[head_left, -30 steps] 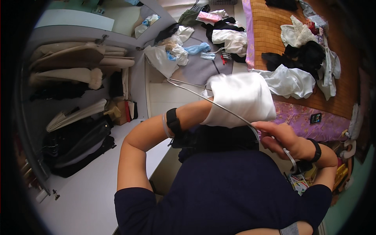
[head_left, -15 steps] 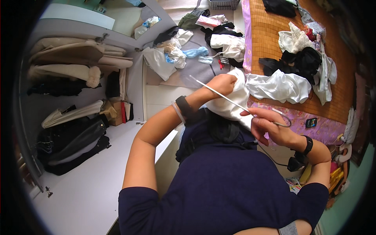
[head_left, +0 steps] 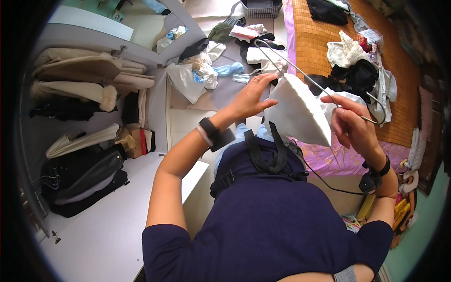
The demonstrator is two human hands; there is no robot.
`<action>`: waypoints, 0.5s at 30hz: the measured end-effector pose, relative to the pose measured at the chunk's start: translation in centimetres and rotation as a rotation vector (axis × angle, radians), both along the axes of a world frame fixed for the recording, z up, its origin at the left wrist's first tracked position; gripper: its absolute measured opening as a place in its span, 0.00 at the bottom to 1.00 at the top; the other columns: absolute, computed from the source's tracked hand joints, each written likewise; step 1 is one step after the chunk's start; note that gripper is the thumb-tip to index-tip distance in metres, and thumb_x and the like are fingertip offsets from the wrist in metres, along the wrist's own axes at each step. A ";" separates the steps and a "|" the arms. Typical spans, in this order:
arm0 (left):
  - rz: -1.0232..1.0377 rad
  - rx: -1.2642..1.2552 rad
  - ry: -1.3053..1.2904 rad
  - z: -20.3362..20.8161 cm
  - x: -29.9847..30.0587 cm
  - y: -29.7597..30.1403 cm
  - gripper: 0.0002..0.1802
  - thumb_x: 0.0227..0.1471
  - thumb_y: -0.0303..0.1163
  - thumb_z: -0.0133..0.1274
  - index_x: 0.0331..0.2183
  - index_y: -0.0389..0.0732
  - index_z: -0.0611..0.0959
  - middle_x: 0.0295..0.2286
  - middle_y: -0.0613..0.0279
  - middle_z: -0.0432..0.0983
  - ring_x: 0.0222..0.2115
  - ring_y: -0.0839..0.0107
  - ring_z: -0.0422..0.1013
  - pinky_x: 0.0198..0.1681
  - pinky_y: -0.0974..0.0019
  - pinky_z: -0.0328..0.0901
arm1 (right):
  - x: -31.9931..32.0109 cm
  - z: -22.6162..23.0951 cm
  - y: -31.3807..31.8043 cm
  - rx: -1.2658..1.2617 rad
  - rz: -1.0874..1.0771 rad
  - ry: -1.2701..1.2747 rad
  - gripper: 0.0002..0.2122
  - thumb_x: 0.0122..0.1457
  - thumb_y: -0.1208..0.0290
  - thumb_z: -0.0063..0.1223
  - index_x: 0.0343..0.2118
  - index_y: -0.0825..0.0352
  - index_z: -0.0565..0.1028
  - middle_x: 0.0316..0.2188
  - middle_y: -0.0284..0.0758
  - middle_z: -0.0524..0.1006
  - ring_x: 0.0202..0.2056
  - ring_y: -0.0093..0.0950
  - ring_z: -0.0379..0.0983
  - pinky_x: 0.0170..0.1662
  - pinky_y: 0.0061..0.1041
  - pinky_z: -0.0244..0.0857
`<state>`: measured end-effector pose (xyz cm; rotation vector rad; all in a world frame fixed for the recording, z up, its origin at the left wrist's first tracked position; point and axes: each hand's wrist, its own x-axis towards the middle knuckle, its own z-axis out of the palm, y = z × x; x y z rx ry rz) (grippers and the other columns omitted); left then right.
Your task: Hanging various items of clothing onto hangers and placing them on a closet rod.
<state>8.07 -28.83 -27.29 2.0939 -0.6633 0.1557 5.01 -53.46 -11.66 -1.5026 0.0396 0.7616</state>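
Observation:
My right hand (head_left: 352, 117) grips a metal wire clothes hanger (head_left: 307, 77) close to its curved hook, fingers wrapped round the wire. A smooth white garment (head_left: 298, 113) hangs folded around the hanger's lower bar, between my two hands. Its kind cannot be made out. Beside the garment's left edge is my left hand (head_left: 253, 97), fingers stretched and thumb apart; its fingertips come close to the bar and cloth, and whether they touch is unclear. Behind the hanger, a white satiny garment (head_left: 329, 96) lies on the bed, partly hidden.
An open wardrobe at left holds beige coats (head_left: 77, 70) and a black leather jacket (head_left: 84, 176). Clothes, including a light blue piece (head_left: 229, 69), are heaped on the floor ahead. Black clothing (head_left: 361, 77) lies on the bed mat (head_left: 310, 47). A checked basket (head_left: 262, 10) stands beyond.
The hanger has risen and turned, and the white garment now hangs over its bar. My left hand has let go of the cloth and opened. My right hand has moved up and right.

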 end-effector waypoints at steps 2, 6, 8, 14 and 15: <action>-0.242 -0.029 0.285 0.3 1.6 -0.6 0.24 0.41 0.31 0.55 0.42 0.40 0.69 0.34 0.57 0.68 0.38 0.61 0.65 0.42 0.66 0.59 | 0.3 1.2 0.0 -0.016 -0.001 -0.079 0.15 0.54 0.75 0.30 0.43 0.76 0.65 0.10 0.29 0.62 0.07 0.14 0.53 0.09 0.12 0.48; -0.183 0.018 0.342 2.2 3.7 -2.1 0.22 0.43 0.34 0.55 0.41 0.39 0.69 0.29 0.58 0.66 0.34 0.64 0.65 0.42 0.65 0.59 | 0.7 3.4 -1.0 -0.138 0.026 -0.223 0.16 0.54 0.73 0.31 0.42 0.77 0.65 0.09 0.28 0.62 0.07 0.14 0.52 0.10 0.12 0.47; -0.135 -0.112 0.208 2.4 4.0 -2.5 0.22 0.43 0.35 0.55 0.41 0.39 0.70 0.27 0.58 0.64 0.34 0.65 0.64 0.42 0.65 0.59 | 0.7 4.2 -1.3 -0.106 0.046 -0.253 0.16 0.54 0.72 0.32 0.42 0.76 0.66 0.09 0.28 0.61 0.07 0.13 0.52 0.10 0.12 0.47; -0.233 0.012 0.078 6.4 3.9 -3.1 0.10 0.44 0.30 0.52 0.33 0.39 0.77 0.30 0.55 0.72 0.31 0.60 0.68 0.36 0.65 0.63 | 1.0 5.5 -3.7 -0.145 0.008 -0.360 0.15 0.54 0.73 0.33 0.40 0.76 0.68 0.09 0.26 0.61 0.07 0.12 0.52 0.10 0.12 0.42; -0.149 0.081 -0.101 6.9 3.8 -3.3 0.09 0.44 0.29 0.51 0.32 0.39 0.78 0.25 0.55 0.73 0.26 0.57 0.69 0.31 0.65 0.64 | 1.0 5.8 -3.9 -0.128 -0.003 -0.388 0.15 0.54 0.73 0.34 0.40 0.76 0.68 0.09 0.26 0.61 0.08 0.11 0.51 0.10 0.11 0.41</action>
